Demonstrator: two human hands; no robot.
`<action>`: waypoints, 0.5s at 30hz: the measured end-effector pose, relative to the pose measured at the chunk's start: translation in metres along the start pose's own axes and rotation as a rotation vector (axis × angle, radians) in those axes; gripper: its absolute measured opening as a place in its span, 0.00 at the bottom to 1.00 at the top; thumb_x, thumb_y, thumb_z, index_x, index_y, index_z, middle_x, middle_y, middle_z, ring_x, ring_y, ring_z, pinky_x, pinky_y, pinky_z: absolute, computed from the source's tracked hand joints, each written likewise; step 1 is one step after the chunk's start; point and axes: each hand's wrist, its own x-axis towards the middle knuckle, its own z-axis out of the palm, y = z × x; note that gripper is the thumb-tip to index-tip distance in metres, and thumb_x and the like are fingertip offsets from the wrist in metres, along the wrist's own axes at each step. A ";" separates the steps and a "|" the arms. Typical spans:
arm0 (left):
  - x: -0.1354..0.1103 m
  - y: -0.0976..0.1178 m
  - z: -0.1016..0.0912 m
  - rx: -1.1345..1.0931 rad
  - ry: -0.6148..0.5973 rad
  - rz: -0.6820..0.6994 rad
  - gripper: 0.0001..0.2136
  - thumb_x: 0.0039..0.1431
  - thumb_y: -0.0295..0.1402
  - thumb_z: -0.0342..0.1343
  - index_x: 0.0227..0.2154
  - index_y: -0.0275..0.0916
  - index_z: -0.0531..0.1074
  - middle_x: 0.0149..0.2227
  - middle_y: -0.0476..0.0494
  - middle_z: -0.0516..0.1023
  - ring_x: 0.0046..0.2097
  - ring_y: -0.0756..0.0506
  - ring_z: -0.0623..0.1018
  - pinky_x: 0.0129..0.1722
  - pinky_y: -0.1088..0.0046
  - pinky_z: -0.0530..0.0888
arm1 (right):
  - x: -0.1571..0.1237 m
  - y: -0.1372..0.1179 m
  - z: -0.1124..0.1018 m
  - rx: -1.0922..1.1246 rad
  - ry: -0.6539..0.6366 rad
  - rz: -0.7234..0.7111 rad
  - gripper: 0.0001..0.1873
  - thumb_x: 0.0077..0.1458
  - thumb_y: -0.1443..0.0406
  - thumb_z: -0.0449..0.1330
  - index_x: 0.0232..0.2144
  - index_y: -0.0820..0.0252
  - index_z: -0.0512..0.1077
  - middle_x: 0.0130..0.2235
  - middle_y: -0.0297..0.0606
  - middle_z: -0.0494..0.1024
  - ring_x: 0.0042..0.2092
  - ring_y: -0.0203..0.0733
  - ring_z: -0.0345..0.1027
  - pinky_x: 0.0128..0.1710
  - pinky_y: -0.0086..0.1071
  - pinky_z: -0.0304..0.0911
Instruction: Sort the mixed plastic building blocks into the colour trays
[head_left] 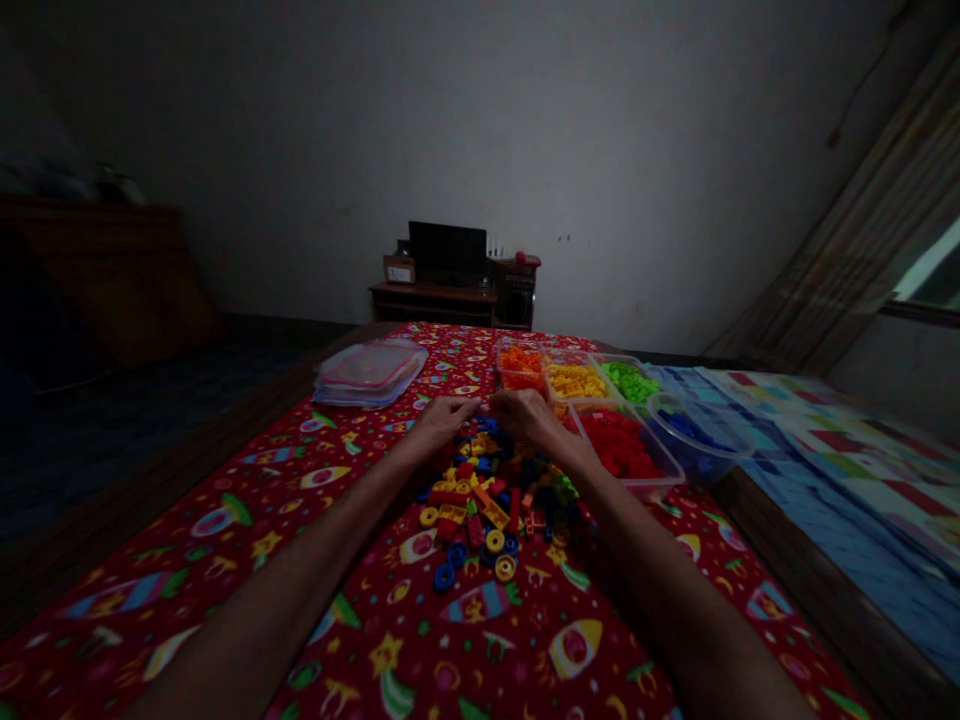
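Tablecloth (450, 665): red ground, printed with multicoloured rockets and yellow stars. Loose pieces (491, 505): mixed — blue, yellow, red, orange, green. Clear tubs (656, 488), sorted by colour: orange pieces (521, 365), yellow pieces (576, 381), lime-green pieces (630, 382), red pieces (616, 445), blue pieces (688, 430). Lids (371, 372): translucent — upper rim pinkish red, lower edges bluish. Quilt (862, 420): pale, with red and yellow-green patches. Monitor (448, 250): black. Wall (300, 150): grey.

We see a red cloth (247, 590), patterned with rockets, stars and melon slices, spread over a surface with dark wooden edges (810, 580). On it we find loose toy pieces (491, 515) heaped in the middle, stacked clear lids (371, 375) far left, and plastic tubs (652, 488) of color-sorted pieces grouped far right.
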 end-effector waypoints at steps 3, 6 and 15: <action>0.004 -0.008 -0.005 0.148 0.100 0.043 0.21 0.55 0.47 0.45 0.27 0.36 0.77 0.25 0.47 0.78 0.31 0.44 0.76 0.31 0.73 0.70 | 0.017 0.017 -0.010 -0.025 0.055 0.052 0.09 0.52 0.72 0.53 0.28 0.65 0.74 0.26 0.36 0.72 0.27 0.32 0.59 0.26 0.25 0.47; 0.005 -0.015 -0.010 0.186 0.143 0.062 0.16 0.54 0.40 0.46 0.34 0.37 0.77 0.31 0.46 0.80 0.35 0.43 0.77 0.35 0.72 0.72 | 0.048 0.034 -0.028 -0.131 0.111 0.195 0.10 0.51 0.72 0.53 0.27 0.67 0.75 0.26 0.39 0.73 0.29 0.34 0.61 0.28 0.25 0.49; 0.001 -0.042 -0.021 0.376 0.255 0.102 0.18 0.56 0.37 0.44 0.43 0.36 0.74 0.47 0.37 0.77 0.51 0.40 0.73 0.55 0.64 0.65 | 0.058 0.045 -0.058 0.236 0.238 0.350 0.18 0.58 0.63 0.48 0.35 0.69 0.75 0.28 0.41 0.75 0.28 0.34 0.67 0.28 0.25 0.59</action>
